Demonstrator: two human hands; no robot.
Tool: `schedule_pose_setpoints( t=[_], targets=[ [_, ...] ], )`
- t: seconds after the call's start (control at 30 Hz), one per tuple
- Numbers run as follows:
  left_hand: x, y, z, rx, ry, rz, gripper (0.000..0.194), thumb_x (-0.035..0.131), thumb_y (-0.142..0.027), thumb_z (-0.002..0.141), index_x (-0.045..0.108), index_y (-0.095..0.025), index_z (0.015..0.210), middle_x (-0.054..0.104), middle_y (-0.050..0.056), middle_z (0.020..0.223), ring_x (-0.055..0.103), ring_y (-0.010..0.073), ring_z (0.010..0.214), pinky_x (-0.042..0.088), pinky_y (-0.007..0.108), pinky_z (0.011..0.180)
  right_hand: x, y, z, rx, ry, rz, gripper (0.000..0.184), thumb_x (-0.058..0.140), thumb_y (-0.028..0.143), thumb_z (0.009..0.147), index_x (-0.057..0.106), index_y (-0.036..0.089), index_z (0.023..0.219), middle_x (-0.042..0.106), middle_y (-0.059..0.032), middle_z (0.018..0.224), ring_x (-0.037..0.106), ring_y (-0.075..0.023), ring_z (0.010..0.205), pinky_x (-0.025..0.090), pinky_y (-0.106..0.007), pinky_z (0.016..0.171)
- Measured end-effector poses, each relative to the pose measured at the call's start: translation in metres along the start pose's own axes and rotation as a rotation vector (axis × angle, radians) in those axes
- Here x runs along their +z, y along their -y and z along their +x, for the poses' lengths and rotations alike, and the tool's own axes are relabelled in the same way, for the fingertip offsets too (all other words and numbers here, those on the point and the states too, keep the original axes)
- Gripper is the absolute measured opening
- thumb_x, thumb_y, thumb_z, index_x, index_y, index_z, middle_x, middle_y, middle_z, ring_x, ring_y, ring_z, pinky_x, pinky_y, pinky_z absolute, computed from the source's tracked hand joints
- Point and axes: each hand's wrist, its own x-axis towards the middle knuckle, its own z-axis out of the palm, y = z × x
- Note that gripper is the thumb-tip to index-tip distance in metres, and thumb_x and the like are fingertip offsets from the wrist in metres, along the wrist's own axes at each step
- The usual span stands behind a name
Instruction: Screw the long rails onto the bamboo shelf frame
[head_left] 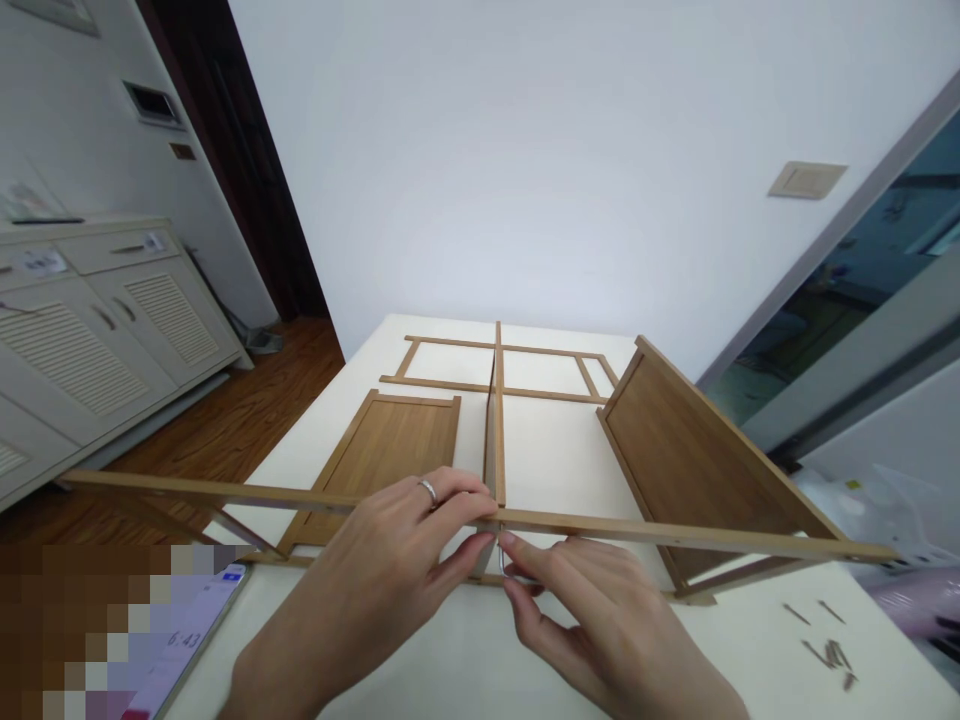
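Observation:
A long wooden frame (pixel 247 495) stands on edge across the front of the table. At its middle, my left hand (pixel 390 550), with a ring on one finger, pinches the top rail where an upright wooden panel (pixel 491 430) meets it. Just below the rail my right hand (pixel 585 610) grips a thin bent metal hex key (pixel 502 560); my fingers cover most of it. To the right, another upright wooden panel (pixel 690 460) joins the same frame. A flat wooden panel (pixel 397 440) lies left of the middle one, and an open wooden frame (pixel 442 385) lies behind.
Several brown screws (pixel 829 655) lie on the white table (pixel 750 660) at the right. A phone (pixel 191 640) is at the front left edge. Plastic-wrapped things (pixel 907 600) stand beyond the right edge, and a white cabinet (pixel 112 330) is at the far left.

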Motion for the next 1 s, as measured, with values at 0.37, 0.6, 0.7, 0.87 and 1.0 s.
schedule_pose_setpoints(
  t=[0.37, 0.6, 0.7, 0.87, 1.0],
  targets=[
    [-0.004, 0.005, -0.006, 0.037, 0.009, -0.015, 0.023, 0.061, -0.020, 0.104, 0.063, -0.023, 0.127, 0.074, 0.001, 0.127, 0.071, 0.0184, 0.108, 0.058, 0.036, 0.097, -0.017, 0.013, 0.010, 0.155, 0.189, 0.012, 0.014, 0.057, 0.015, 0.101, 0.066, 0.021, 0.110, 0.071, 0.0057, 0.075, 0.069, -0.0132, 0.064, 0.050, -0.027, 0.064],
    [-0.008, 0.005, 0.001, 0.042, 0.069, -0.018, 0.019, 0.060, -0.017, 0.104, 0.063, -0.023, 0.122, 0.073, 0.000, 0.132, 0.071, 0.0183, 0.110, 0.057, 0.036, 0.098, -0.016, 0.009, 0.016, 0.104, 0.176, -0.030, 0.016, 0.051, 0.014, 0.105, 0.066, 0.019, 0.106, 0.067, 0.0060, 0.070, 0.067, -0.0118, 0.059, 0.047, -0.029, 0.062],
    [-0.007, 0.009, 0.006, 0.061, 0.089, -0.029, 0.016, 0.061, -0.018, 0.103, 0.064, -0.023, 0.118, 0.072, 0.002, 0.134, 0.072, 0.0186, 0.109, 0.058, 0.036, 0.097, -0.014, 0.005, 0.017, 0.113, 0.169, -0.022, 0.015, 0.051, 0.015, 0.105, 0.065, 0.020, 0.105, 0.068, 0.0070, 0.070, 0.068, -0.0109, 0.060, 0.049, -0.028, 0.064],
    [-0.006, 0.015, 0.006, 0.104, 0.119, -0.041, 0.019, 0.056, -0.016, 0.104, 0.063, -0.020, 0.121, 0.073, 0.009, 0.134, 0.074, 0.0194, 0.110, 0.060, 0.037, 0.094, -0.016, 0.005, 0.015, 0.104, 0.184, 0.005, 0.017, 0.051, 0.015, 0.105, 0.065, 0.019, 0.113, 0.071, 0.0069, 0.073, 0.070, -0.0099, 0.063, 0.050, -0.027, 0.065],
    [-0.004, 0.017, 0.000, 0.081, 0.125, -0.091, 0.028, 0.056, -0.013, 0.101, 0.062, -0.020, 0.128, 0.077, 0.008, 0.127, 0.076, 0.0192, 0.107, 0.063, 0.034, 0.093, -0.018, 0.008, 0.015, 0.141, 0.210, 0.002, 0.016, 0.051, 0.015, 0.106, 0.065, 0.019, 0.113, 0.074, 0.0048, 0.076, 0.073, -0.0113, 0.069, 0.053, -0.026, 0.070]
  ],
)
